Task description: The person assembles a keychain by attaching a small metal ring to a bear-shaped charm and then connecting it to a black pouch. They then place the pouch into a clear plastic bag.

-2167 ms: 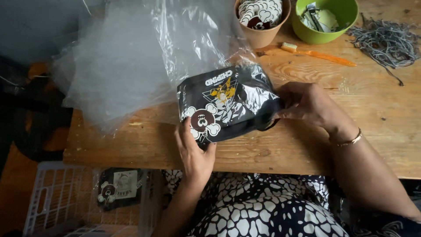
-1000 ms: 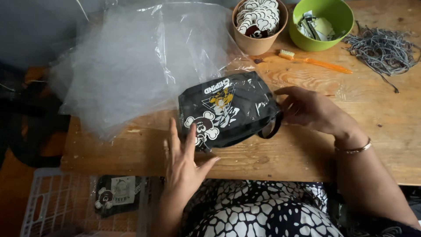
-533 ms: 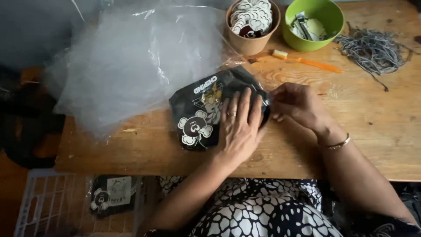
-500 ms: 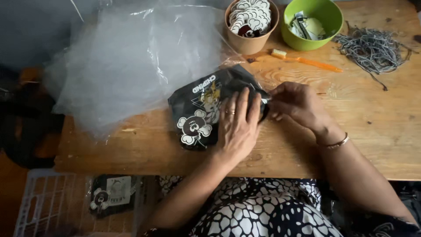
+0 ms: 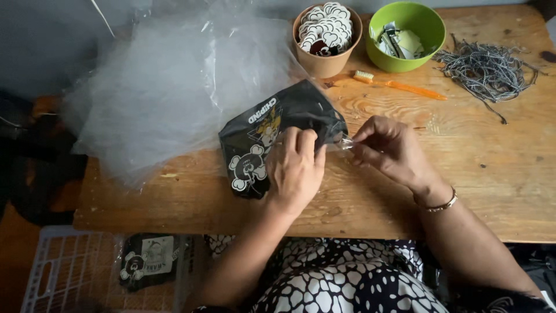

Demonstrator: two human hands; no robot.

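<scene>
The left hand point(image 5: 296, 168) lies palm down with its fingers together and pointing away from the body, the forearm running back toward the torso. The right hand point(image 5: 389, 148) sits just beside it, fingers curled and fingertips point(image 5: 356, 141) pinched together, a bracelet at the wrist.

Wooden table point(image 5: 492, 174): black printed garment in clear bag point(image 5: 260, 139), pressed flat by left hand point(image 5: 295, 168); right hand point(image 5: 388, 148) pinching the bag's open end. Behind: stack of clear bags point(image 5: 168, 87), tan cup point(image 5: 327, 40) (round stickers inside), green bowl point(image 5: 408, 35), orange toothbrush point(image 5: 399, 86), grey string point(image 5: 486, 66).
</scene>
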